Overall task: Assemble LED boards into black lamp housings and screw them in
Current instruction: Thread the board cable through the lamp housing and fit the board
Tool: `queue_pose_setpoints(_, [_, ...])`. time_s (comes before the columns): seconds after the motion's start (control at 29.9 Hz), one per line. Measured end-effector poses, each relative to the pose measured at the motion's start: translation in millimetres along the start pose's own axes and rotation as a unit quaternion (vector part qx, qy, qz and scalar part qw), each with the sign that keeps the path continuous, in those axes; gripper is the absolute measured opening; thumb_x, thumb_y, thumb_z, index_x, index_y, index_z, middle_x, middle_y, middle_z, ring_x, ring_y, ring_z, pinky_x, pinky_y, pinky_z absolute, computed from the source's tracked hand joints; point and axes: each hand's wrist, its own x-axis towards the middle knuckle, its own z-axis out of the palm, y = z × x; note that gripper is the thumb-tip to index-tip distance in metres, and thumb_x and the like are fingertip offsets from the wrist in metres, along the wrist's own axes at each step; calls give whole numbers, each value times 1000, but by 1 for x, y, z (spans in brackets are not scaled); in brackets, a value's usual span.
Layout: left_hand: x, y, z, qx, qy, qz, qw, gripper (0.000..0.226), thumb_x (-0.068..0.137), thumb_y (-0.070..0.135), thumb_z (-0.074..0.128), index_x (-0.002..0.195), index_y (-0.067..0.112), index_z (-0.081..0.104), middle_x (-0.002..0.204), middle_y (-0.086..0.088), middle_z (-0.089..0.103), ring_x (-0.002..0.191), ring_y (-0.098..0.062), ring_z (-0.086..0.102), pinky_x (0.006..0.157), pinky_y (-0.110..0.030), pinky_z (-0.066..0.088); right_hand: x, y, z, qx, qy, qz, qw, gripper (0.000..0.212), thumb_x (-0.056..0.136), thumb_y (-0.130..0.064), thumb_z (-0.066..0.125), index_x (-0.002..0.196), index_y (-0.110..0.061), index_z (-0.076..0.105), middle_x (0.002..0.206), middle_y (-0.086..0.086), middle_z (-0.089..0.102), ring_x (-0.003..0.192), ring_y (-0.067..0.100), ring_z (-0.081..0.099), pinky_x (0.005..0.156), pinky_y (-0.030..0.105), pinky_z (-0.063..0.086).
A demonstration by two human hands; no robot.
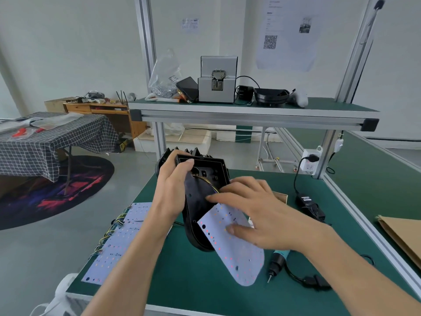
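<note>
Left hand (173,190) gripped the black lamp housing (200,201) at frame centre; right hand (255,210), fingers flat, pressed the LED board (234,245) (long axis skewed lower right of the housing).

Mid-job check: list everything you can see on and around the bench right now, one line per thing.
lamp housing: 1, black, tilted over the bench, held by the left hand
LED board: 1, white, half out of the housing, under the right hand
spare LED boards: a stack, count unclear, white with coloured wires, left bench edge
electric screwdriver: 1, black and teal, lying right of the board
power adapter: 1, black, right rear of the bench
screw feeder: 1, grey, upper shelf
bag of screws: 1, clear, shelf left
left hand: grip on the housing rim
right hand: fingers straight, pressing the board
</note>
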Motion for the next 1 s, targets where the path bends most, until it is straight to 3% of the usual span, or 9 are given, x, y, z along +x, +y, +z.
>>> queue_pose_setpoints(0.13, [4, 1, -3, -1, -27, -49, 998, 8, 89, 22, 55, 85, 19, 62, 83, -9, 64, 82, -25, 60, 77, -38, 47, 6, -3, -12, -30, -15, -30, 999, 48, 91, -52, 70, 135, -43, 56, 117, -16, 48, 134, 11, 31, 116, 36, 20])
queue_pose_setpoints(0.3, [-1, 0, -2, -8, -67, -76, 995, 14, 91, 20, 54, 82, 16, 64, 77, 0, 65, 72, -13, 61, 65, -19, 49, 19, 1, -34, 134, -34, 20, 990, 41, 84, -61, 76, 114, -47, 51, 110, -25, 48, 114, -1, 42, 97, 27, 34])
queue_pose_setpoints(0.44, [-7, 1, 4, -15, -86, -92, 992, 18, 88, 22, 55, 83, 5, 57, 74, -2, 52, 64, -15, 47, 57, -25, 41, 31, 5, -43, 213, 32, 76, 974, 42, 81, -62, 79, 112, -44, 56, 113, -23, 56, 108, 7, 52, 85, 30, 43])
queue_pose_setpoints(0.54, [-9, 6, 10, -51, -80, -116, 989, 15, 81, 30, 61, 79, 15, 62, 76, -6, 54, 67, -19, 49, 58, -27, 43, 39, 6, -39, 253, 75, 100, 959, 38, 85, -49, 85, 110, -42, 57, 111, -15, 61, 101, 14, 57, 83, 32, 47])
queue_pose_setpoints(0.64, [-12, 8, 12, -86, -58, -159, 982, 20, 77, 34, 62, 78, 15, 57, 72, -6, 50, 64, -21, 44, 56, -31, 38, 40, 3, -35, 249, 86, 99, 959, 40, 86, -49, 84, 114, -40, 57, 112, -21, 58, 114, 4, 51, 94, 31, 46])
queue_pose_setpoints(0.74, [-12, 9, 10, -103, -54, -136, 984, 20, 86, 27, 55, 70, 18, 49, 61, 5, 41, 52, -13, 36, 51, -28, 33, 37, -2, -34, 177, 78, 69, 979, 42, 88, -48, 81, 120, -31, 59, 111, -23, 55, 116, -19, 35, 102, 22, 28])
queue_pose_setpoints(0.87, [-13, 9, 9, -99, -49, -99, 989, 31, 98, 14, 46, 68, 21, 52, 62, 8, 44, 52, -11, 39, 53, -27, 34, 32, -7, -32, 110, 98, 53, 988, 48, 93, -50, 75, 134, -30, 58, 113, -13, 52, 115, 8, 42, 116, 44, 26])
queue_pose_setpoints(0.94, [-14, 9, 10, -102, -40, -91, 990, 28, 96, 15, 47, 70, 20, 55, 63, 7, 45, 53, -11, 40, 54, -29, 33, 29, -7, -27, 111, 124, 47, 985, 57, 94, -51, 73, 144, -31, 56, 126, -7, 45, 128, 13, 37, 118, 42, 29])
queue_pose_setpoints(1.0, [-14, 9, 11, -119, -30, -93, 988, 20, 90, 21, 52, 71, 22, 59, 65, 5, 48, 56, -13, 42, 55, -29, 35, 24, -8, -19, 177, 141, 48, 973, 74, 93, -54, 72, 158, -40, 39, 151, -7, 31, 147, 9, 27, 123, 27, 25])
